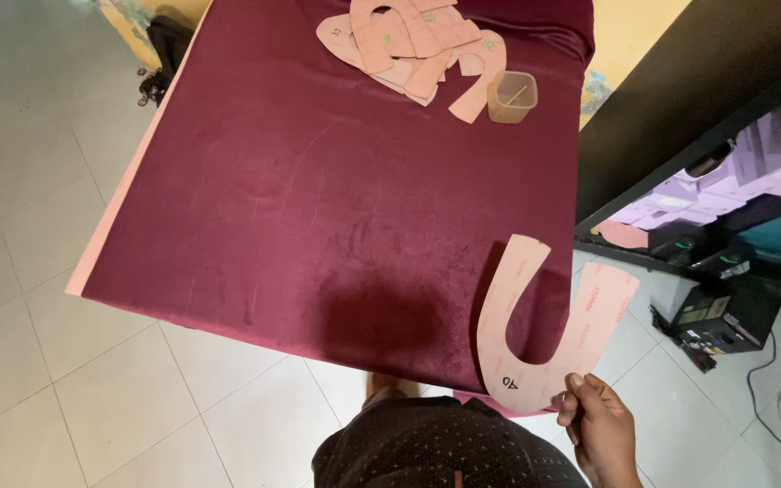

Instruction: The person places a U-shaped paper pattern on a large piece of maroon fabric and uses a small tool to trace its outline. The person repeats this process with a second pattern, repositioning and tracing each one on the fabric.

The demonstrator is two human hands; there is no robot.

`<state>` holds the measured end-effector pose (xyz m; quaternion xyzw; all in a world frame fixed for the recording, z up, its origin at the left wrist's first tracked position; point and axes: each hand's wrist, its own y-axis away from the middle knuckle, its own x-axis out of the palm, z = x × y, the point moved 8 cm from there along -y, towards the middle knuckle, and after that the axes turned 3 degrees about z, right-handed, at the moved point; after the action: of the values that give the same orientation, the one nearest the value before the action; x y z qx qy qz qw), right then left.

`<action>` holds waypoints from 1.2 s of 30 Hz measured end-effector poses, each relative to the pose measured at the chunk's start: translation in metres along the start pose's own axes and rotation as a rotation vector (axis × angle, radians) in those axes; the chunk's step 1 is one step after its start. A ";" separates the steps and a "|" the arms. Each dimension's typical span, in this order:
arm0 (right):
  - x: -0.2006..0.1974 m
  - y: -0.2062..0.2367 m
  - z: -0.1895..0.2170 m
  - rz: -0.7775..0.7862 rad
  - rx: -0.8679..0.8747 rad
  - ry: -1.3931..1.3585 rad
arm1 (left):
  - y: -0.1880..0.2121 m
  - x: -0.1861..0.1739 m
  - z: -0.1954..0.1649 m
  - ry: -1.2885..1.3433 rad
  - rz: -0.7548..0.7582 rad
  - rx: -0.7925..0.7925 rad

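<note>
The right hand [600, 427] is pinched shut on the bottom curve of a pink U-shaped cardboard pattern [540, 325], holding it over the near right corner of the table, arms pointing away. The left hand isn't in the shot at all. The table is covered with a dark maroon velvet cloth [318, 190], with a pink edge showing down the left side. At the far end sits a pile of similar pink patterns [413, 45], with a small clear plastic cup [512, 97] just beside it. The floor is pale tile [38, 226], and a black shelf unit [680, 99] on the right holds boxes.
</note>
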<state>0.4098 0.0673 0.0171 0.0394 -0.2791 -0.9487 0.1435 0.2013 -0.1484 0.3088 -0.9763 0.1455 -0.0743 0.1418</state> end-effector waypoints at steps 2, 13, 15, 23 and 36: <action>0.001 -0.004 -0.002 0.021 -0.005 -0.065 | 0.002 -0.011 0.002 -0.009 -0.032 -0.016; 0.023 -0.013 -0.010 0.105 -0.091 -0.090 | 0.056 -0.161 0.194 0.577 -0.849 -0.863; 0.030 -0.013 -0.013 0.112 -0.071 -0.048 | 0.064 -0.155 0.215 0.688 -0.790 -0.844; 0.048 -0.022 0.003 0.060 -0.040 0.091 | 0.066 -0.165 0.252 0.612 -0.805 -0.700; 0.131 -0.095 0.031 0.165 0.039 0.266 | 0.032 -0.259 0.287 -0.380 -0.950 -0.628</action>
<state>0.2560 0.1212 -0.0077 0.1444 -0.2782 -0.9146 0.2556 0.0009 -0.0256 -0.0002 -0.9259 -0.3197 0.0926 -0.1786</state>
